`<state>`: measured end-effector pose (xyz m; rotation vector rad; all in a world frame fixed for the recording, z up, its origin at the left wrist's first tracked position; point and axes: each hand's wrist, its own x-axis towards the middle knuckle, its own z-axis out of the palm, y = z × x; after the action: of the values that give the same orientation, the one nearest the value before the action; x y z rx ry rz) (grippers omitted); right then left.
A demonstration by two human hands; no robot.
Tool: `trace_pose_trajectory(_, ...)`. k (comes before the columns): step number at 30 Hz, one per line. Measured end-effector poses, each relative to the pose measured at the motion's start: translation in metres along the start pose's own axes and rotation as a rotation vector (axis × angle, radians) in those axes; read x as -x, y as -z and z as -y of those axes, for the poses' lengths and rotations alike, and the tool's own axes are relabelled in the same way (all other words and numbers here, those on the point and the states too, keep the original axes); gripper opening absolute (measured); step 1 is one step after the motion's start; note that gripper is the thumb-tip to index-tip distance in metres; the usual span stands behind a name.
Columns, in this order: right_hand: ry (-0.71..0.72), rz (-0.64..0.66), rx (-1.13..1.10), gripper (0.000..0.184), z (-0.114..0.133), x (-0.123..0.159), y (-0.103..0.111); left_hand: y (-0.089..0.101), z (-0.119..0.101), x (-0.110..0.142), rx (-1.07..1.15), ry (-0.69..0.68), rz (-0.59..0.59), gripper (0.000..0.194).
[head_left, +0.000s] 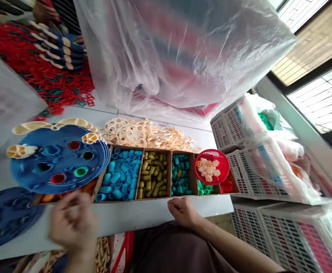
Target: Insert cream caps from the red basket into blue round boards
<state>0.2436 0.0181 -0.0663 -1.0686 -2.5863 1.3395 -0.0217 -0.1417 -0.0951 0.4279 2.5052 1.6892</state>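
My left hand (73, 222) is blurred by motion, its fingers curled together in front of the blue round plastic plate (66, 182); whether it holds anything is hidden. At the table's front edge, my right hand (184, 210) is closed, and I cannot make out anything inside it. Short tubes in several colours sit in holes in the plate, including a green tube (81, 171). Cream animal-like pieces, such as a cream piece (21, 151), stick out around its rim. Between my hands, a divided cardboard box (140, 178) holds blue caps (122, 174), olive caps (154, 176) and teal caps (180, 174).
A red basket (224, 167) of cream pieces rests on the box's right end. Behind lies a pile of cream parts (154, 134). Another blue plate (9, 216) is at left. Plastic crates (251, 174) stand right. A person's hand (45, 13) is beyond red parts (9, 49).
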Motion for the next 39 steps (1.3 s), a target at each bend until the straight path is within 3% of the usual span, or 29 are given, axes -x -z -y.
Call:
trace_pose_trajectory(1,0.018,0.022,-0.009,0.054,0.0,0.0,0.0,-0.02,-0.02,0.017,0.103,0.003,0.052,0.03)
trace_pose_trajectory(3,0.061,0.053,-0.03,0.052,-0.003,0.001,0.002,-0.064,-0.058,0.047,0.244,-0.024,0.409,0.023)
trace_pose_trajectory(5,0.105,0.051,-0.052,0.052,-0.009,0.004,0.007,-0.108,-0.089,0.07,0.268,-0.043,0.693,0.023)
trace_pose_trajectory(7,0.139,0.024,-0.079,0.053,-0.02,0.011,0.015,-0.148,-0.11,0.088,0.25,-0.058,0.844,0.027)
trace_pose_trajectory(9,0.16,-0.014,-0.109,0.053,-0.035,0.019,0.028,-0.185,-0.122,0.102,0.213,-0.066,0.888,0.03)
trace_pose_trajectory(12,0.186,-0.064,-0.148,0.051,-0.067,0.035,0.054,-0.232,-0.135,0.119,0.139,-0.06,0.864,0.025)
trace_pose_trajectory(16,0.199,-0.084,-0.2,0.051,-0.129,0.063,0.097,-0.269,-0.15,0.136,0.049,-0.012,0.719,0.017)
trace_pose_trajectory(21,0.115,-0.069,-0.275,0.062,-0.213,0.116,0.145,-0.275,-0.169,0.163,0.047,0.144,0.606,0.028)
trace_pose_trajectory(26,0.037,-0.049,-0.331,0.071,-0.257,0.156,0.18,-0.255,-0.184,0.201,0.206,0.364,0.582,0.029)
trace_pose_trajectory(31,0.027,-0.066,-0.366,0.07,-0.26,0.143,0.199,-0.225,-0.186,0.239,0.417,0.47,0.489,0.033)
trace_pose_trajectory(35,0.006,-0.132,-0.432,0.071,-0.242,0.126,0.208,-0.205,-0.182,0.267,0.581,0.529,0.463,0.038)
trace_pose_trajectory(39,0.064,-0.096,-0.415,0.072,-0.223,0.122,0.211,-0.189,-0.179,0.293,0.734,0.553,0.394,0.044)
